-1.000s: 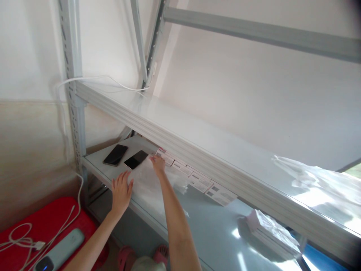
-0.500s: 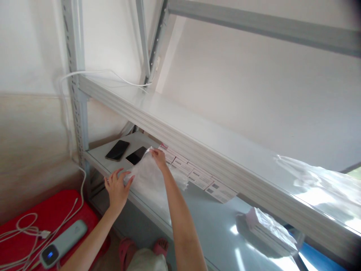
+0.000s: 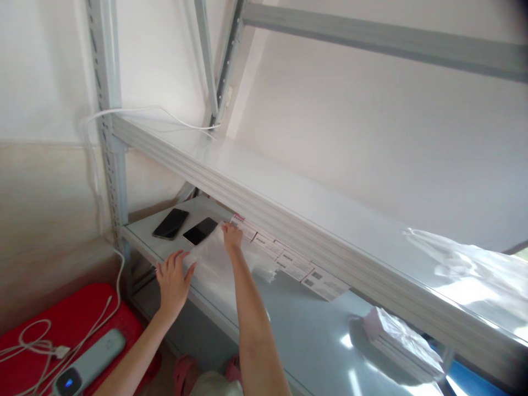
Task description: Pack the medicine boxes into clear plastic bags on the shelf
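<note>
A thin clear plastic bag (image 3: 210, 261) lies spread on the lower shelf. My right hand (image 3: 233, 237) is at its far corner, fingers closed together on the plastic. At the near left edge of the bag is my left hand (image 3: 173, 280), its fingers apart and its thumb close to the plastic; whether it touches is hard to make out. Just beyond the bag rests a dark phone (image 3: 200, 231), and left of that a second dark phone (image 3: 170, 224). A row of printed white labels (image 3: 289, 261) runs behind the bag, under the upper shelf's edge.
The upper shelf's front beam (image 3: 264, 214) overhangs the lower shelf (image 3: 305, 319). A plastic-wrapped stack (image 3: 402, 344) stands at the right. More clear plastic (image 3: 474, 269) lies on the upper shelf. White cables and a pale green device (image 3: 93, 360) rest on a red stool (image 3: 88, 300).
My right hand has come down slightly, and the bag corner that was raised now lies flatter. My left hand has shifted a little, its fingers still apart.
</note>
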Demonstrator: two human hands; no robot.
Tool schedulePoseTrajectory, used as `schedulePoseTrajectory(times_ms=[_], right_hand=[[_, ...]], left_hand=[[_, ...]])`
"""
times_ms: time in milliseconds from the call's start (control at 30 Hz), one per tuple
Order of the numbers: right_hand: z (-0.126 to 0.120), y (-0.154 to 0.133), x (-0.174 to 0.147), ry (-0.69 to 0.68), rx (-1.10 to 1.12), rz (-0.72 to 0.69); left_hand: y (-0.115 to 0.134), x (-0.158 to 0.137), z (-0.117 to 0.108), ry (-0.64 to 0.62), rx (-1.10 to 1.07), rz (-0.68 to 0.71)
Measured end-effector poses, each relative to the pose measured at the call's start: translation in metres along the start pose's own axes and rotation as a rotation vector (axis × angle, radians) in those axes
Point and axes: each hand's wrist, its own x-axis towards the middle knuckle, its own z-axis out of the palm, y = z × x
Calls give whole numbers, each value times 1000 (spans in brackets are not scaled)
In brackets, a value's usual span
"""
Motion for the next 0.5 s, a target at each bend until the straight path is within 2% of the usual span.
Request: schedulePoseTrajectory(times_ms=[333,500], right_hand=[[20,-6,0,9,-68,-1],[18,-7,-5,38,-56,-27]], left_hand=[[-4,3,5,-72,26,55],[-3,3,1,13,8,43]])
